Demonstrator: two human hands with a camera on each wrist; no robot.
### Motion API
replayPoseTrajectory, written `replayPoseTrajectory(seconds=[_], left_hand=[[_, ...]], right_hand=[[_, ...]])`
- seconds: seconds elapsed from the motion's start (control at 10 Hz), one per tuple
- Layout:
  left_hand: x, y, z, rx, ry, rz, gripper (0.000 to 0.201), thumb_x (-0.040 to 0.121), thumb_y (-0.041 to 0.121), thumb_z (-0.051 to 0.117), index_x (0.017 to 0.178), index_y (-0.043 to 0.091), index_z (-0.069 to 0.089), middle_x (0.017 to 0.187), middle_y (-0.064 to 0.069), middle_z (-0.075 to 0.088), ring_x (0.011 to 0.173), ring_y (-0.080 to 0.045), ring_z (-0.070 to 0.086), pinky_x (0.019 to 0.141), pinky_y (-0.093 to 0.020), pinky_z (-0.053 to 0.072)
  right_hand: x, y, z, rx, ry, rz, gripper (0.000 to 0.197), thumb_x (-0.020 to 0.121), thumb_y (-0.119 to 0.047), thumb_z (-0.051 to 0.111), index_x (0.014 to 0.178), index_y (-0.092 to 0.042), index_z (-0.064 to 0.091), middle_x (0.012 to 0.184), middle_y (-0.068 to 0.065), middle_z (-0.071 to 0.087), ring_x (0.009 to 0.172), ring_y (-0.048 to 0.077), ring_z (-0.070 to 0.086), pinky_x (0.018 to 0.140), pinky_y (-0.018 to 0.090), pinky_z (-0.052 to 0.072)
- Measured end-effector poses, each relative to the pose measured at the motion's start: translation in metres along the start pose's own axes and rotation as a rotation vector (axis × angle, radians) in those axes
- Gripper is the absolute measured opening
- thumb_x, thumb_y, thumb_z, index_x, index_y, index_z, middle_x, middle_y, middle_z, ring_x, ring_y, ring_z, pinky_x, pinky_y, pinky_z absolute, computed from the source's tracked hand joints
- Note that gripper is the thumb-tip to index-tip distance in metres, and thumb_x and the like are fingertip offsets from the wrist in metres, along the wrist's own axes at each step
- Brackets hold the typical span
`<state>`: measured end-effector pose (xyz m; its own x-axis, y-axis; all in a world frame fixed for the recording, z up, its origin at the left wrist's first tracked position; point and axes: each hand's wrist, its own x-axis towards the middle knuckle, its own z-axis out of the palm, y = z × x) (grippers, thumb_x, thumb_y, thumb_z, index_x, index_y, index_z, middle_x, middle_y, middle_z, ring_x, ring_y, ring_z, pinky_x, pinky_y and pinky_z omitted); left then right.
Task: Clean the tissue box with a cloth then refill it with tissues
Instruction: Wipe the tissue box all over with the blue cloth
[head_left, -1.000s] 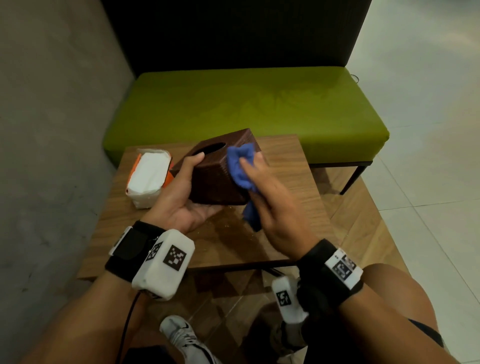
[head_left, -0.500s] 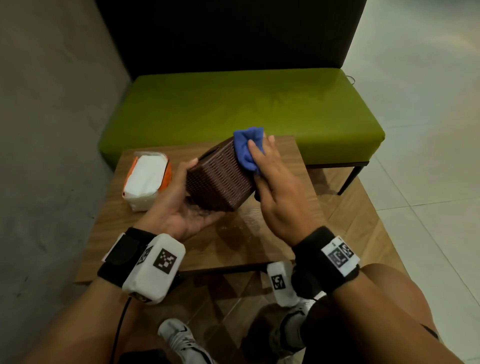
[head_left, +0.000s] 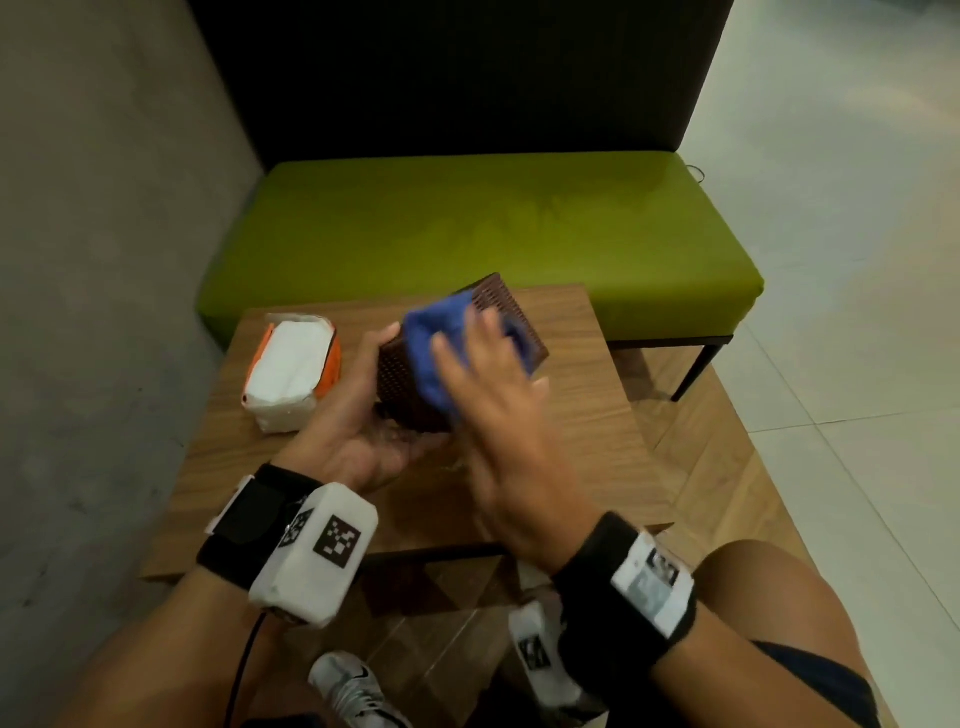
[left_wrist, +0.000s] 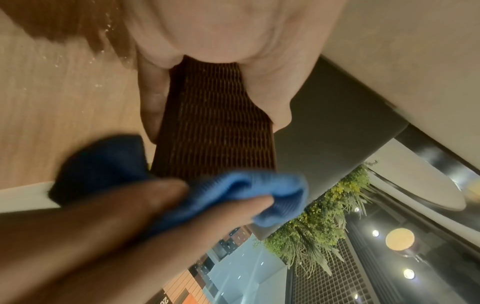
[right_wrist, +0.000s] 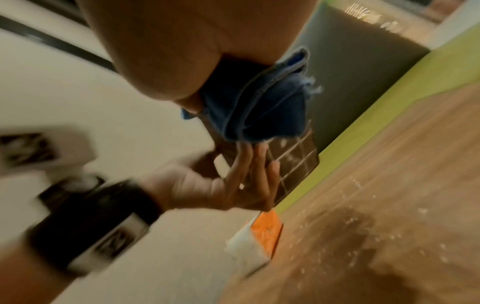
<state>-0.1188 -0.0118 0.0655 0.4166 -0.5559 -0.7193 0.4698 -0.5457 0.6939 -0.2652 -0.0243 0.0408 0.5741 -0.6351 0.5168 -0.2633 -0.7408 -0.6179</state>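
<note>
**Blue cloth (head_left: 431, 338) on woven box (head_left: 397, 384)**

Your left grip (head_left: 363, 431) has the brown box, thumb on one side and fingers curled round the other. The box is tilted on edge and lifted above the desk (head_left: 571, 441). Your right grip (head_left: 498, 415) lies over the cloth, fingers nearly straight, pressing it against the box's upper face; this hand is motion-blurred. A white pack (head_left: 291, 369) sits on the desk just left of the box. Pale specks (right_wrist: 349, 221) dot the desk.

box (head_left: 396, 382): dark brown, woven, cube-shaped; was held tilted on a corner above the worktop (head_left: 571, 457).
cloth (head_left: 434, 340): blue, bunched; lay pressed against box's upper face.
</note>
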Motion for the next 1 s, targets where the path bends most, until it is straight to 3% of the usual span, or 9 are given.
replayPoseTrajectory(seconds=[0.1,0.2,0.3,0.4,0.5,0.6,0.7,0.9,1.0], left_hand=[[-0.023,-0.001,0.027,0.049,0.042,0.008,0.053,0.111,0.002,0.043,0.161,0.018,0.047,0.162,-0.014,0.052,0.131,-0.034,0.068,0.106,-0.048,0.058],[0.010,0.006,-0.020,-0.238,-0.323,-0.147,0.072,0.087,0.058,0.076,0.138,0.009,0.064,0.113,-0.020,0.080,0.082,-0.037,0.082,0.061,-0.050,0.066],[0.021,0.009,-0.030,-0.177,-0.237,-0.115,0.093,0.068,0.060,0.088,0.139,0.005,0.061,0.127,-0.022,0.071,0.094,-0.043,0.079,0.065,-0.053,0.065],[0.010,-0.010,-0.005,-0.128,-0.260,-0.138,0.089,0.084,0.055,0.079,0.151,0.003,0.054,0.122,-0.030,0.072,0.091,-0.045,0.080,0.068,-0.056,0.067],[0.009,-0.005,-0.001,-0.339,-0.216,-0.217,0.067,0.110,0.047,0.050,0.163,0.007,0.040,0.148,-0.028,0.061,0.103,-0.041,0.078,0.083,-0.053,0.067],[0.019,0.008,-0.024,-0.140,-0.261,-0.108,0.080,0.083,0.066,0.074,0.136,0.006,0.065,0.097,-0.020,0.081,0.076,-0.035,0.081,0.060,-0.048,0.067],[0.014,0.016,-0.028,-0.128,-0.319,-0.133,0.086,0.070,0.063,0.079,0.130,0.004,0.067,0.094,-0.020,0.081,0.079,-0.036,0.082,0.061,-0.049,0.068],[0.020,0.009,-0.028,-0.008,-0.344,-0.052,0.108,0.064,0.088,0.071,0.135,0.007,0.063,0.129,-0.026,0.072,0.121,-0.050,0.069,0.097,-0.062,0.060],[0.025,0.000,-0.028,0.080,-0.307,-0.007,0.116,0.058,0.100,0.062,0.137,0.016,0.067,0.123,-0.016,0.079,0.113,-0.036,0.075,0.103,-0.053,0.058]], right_hand=[[-0.012,0.007,0.003,-0.089,-0.100,-0.177,0.068,0.092,0.005,0.048,0.159,-0.002,0.040,0.173,0.020,0.022,0.165,0.035,0.010,0.134,0.052,0.012],[-0.002,0.039,-0.016,0.034,0.033,0.092,0.059,0.105,0.004,0.044,0.162,-0.008,0.038,0.175,0.011,0.018,0.166,0.023,0.008,0.135,0.050,0.012],[0.006,0.037,-0.025,0.081,0.113,0.283,0.057,0.110,-0.003,0.044,0.165,-0.015,0.033,0.177,0.004,0.016,0.166,0.015,0.006,0.134,0.045,0.014],[-0.005,0.009,-0.010,-0.019,0.006,0.029,0.068,0.099,0.006,0.046,0.164,-0.009,0.032,0.177,0.012,0.012,0.166,0.026,0.003,0.135,0.051,0.009],[-0.013,0.008,-0.007,-0.067,-0.129,-0.146,0.069,0.096,0.007,0.050,0.162,-0.007,0.037,0.175,0.015,0.019,0.166,0.028,0.006,0.135,0.050,0.009],[-0.002,0.032,-0.023,0.032,0.014,0.074,0.059,0.104,0.001,0.046,0.161,-0.012,0.041,0.175,0.008,0.022,0.165,0.018,0.011,0.134,0.050,0.014],[0.010,0.040,-0.034,0.171,0.144,0.232,0.050,0.109,-0.008,0.048,0.158,-0.016,0.049,0.171,0.003,0.035,0.161,0.010,0.026,0.132,0.038,0.025],[0.009,0.037,-0.033,0.145,0.225,0.254,0.050,0.108,-0.008,0.051,0.156,-0.021,0.052,0.166,-0.003,0.043,0.150,-0.001,0.036,0.122,0.015,0.027],[0.010,0.036,-0.033,0.165,0.236,0.288,0.049,0.109,-0.007,0.051,0.155,-0.024,0.054,0.165,-0.004,0.045,0.150,0.001,0.037,0.121,0.015,0.028]])
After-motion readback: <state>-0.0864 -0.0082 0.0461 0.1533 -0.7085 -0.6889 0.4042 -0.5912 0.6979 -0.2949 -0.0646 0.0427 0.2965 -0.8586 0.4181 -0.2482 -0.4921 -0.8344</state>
